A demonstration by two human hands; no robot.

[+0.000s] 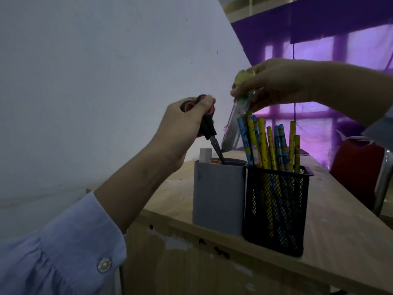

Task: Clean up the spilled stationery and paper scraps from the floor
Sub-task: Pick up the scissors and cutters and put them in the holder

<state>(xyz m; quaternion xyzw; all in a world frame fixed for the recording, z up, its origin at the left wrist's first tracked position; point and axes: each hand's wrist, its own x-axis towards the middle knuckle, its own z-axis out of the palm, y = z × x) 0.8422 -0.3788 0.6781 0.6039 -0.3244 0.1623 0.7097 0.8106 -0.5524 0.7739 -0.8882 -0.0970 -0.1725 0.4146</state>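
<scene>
My left hand [182,126] grips black scissors [209,135] by their red-lined handles, blades pointing down with the tips inside a grey plastic holder [219,196]. A white eraser [205,155] sticks up from that holder's left corner. My right hand [274,84] holds a clear ruler [236,126] with a yellow-green top, tilted, its lower end behind the grey holder. A black mesh cup [276,211] full of several colourful pencils [263,143] stands right of the grey holder.
Both holders stand on a wooden desk [331,226] near its front edge. A white wall is behind on the left. Purple curtains [319,39] hang at the back right, and a red chair [359,165] stands beyond the desk's right side.
</scene>
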